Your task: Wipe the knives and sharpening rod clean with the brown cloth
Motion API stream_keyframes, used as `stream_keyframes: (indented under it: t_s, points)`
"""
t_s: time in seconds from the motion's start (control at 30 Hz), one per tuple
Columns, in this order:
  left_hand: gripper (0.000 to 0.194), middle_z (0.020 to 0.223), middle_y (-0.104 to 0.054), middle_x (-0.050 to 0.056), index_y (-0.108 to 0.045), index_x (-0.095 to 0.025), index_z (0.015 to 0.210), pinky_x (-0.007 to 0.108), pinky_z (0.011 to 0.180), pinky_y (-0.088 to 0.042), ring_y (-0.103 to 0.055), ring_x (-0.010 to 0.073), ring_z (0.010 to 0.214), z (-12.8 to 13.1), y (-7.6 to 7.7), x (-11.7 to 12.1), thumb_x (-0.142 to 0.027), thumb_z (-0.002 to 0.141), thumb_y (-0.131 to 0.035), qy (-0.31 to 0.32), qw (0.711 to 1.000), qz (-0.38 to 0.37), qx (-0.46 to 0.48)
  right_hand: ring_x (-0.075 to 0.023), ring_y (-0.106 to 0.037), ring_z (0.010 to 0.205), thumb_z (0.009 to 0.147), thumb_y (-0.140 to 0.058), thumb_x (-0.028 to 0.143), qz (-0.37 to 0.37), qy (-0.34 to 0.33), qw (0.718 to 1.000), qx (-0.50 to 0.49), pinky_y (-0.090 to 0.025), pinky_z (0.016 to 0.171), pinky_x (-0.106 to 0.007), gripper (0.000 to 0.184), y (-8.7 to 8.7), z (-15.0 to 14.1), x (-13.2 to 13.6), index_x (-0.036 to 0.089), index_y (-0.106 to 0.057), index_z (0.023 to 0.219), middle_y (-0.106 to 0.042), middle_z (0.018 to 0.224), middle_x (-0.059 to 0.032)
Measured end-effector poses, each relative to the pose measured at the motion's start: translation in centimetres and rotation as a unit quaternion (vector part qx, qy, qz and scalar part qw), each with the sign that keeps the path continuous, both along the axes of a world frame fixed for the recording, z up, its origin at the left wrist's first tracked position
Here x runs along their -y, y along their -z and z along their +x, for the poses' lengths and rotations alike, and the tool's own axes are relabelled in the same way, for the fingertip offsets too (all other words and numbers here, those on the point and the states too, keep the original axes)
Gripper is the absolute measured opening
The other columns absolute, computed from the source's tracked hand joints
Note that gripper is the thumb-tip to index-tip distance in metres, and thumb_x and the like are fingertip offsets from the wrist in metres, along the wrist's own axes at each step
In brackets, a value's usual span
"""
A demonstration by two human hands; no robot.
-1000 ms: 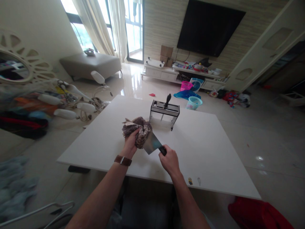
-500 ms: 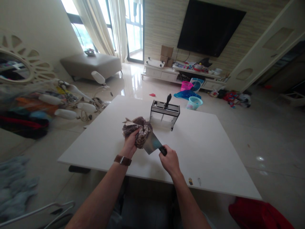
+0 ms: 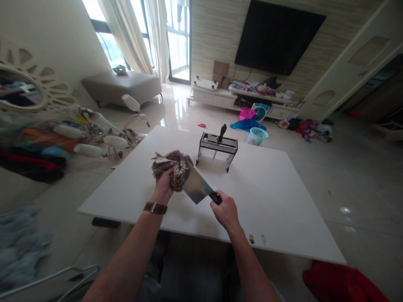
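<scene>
My left hand [image 3: 164, 184] is closed on a bunched brown-and-white cloth [image 3: 176, 165], which wraps the far end of a cleaver [image 3: 197, 186]. The broad steel blade shows between the cloth and the black handle, tilted above the white table [image 3: 270, 209]. Wrapped round that handle are the fingers of my right hand [image 3: 225, 209]. The blade's tip is hidden in the cloth. Just beyond the cleaver stands a knife block [image 3: 218, 152] with clear sides and a dark slotted top; a black handle sticks up out of it.
Two small items, one a yellow-and-dark figure [image 3: 251, 239], lie by the table's near edge at right. Past the far edge, a light-blue basket [image 3: 257, 136] and a pink basket [image 3: 247, 113] stand on the floor. A lamp with several white shades [image 3: 88, 150] is at left.
My left hand and the cloth have slid left along the blade toward its far end, baring more steel. My right hand stays nearly still on the handle.
</scene>
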State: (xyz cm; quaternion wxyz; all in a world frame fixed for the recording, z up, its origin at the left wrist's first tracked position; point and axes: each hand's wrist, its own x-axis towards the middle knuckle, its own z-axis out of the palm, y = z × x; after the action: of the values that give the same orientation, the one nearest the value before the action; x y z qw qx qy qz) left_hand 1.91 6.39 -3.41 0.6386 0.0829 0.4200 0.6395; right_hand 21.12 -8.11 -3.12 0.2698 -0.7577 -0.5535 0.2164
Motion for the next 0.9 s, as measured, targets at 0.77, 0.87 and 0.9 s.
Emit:
stream_keyframes:
  t_s: [0.77,0.87,0.9]
  points:
    - [0.048,0.101,-0.080,0.012,-0.079,-0.012,0.096,0.037,0.080,-0.066,-0.077,0.0259,0.088,0.0,0.4,1.1,-0.015,0.050,-0.095,0.094,0.982,0.043,-0.158,-0.0225,-0.066,0.079,0.077,-0.060,0.025,-0.032,0.028,0.996,0.078,-0.036,0.066,-0.029,0.025,0.5,1.5,0.8,0.031,-0.076,0.096,-0.077,0.086,-0.0033]
    - [0.050,0.104,-0.080,0.013,-0.079,-0.012,0.098,0.037,0.081,-0.066,-0.077,0.0266,0.091,0.1,0.5,1.2,-0.016,0.051,-0.096,0.099,0.981,0.042,-0.163,-0.0223,-0.066,0.078,0.078,-0.060,0.025,-0.038,0.030,0.996,0.077,-0.035,0.066,-0.029,0.025,0.6,1.5,0.8,0.031,-0.076,0.095,-0.077,0.085,-0.0032]
    - [0.051,0.104,-0.080,0.013,-0.079,-0.013,0.099,0.037,0.082,-0.066,-0.077,0.0268,0.092,0.1,0.5,1.1,-0.017,0.051,-0.096,0.101,0.980,0.042,-0.163,-0.0222,-0.066,0.078,0.078,-0.060,0.025,-0.039,0.031,0.996,0.078,-0.035,0.066,-0.029,0.025,0.6,1.4,0.8,0.031,-0.076,0.095,-0.077,0.085,-0.0031]
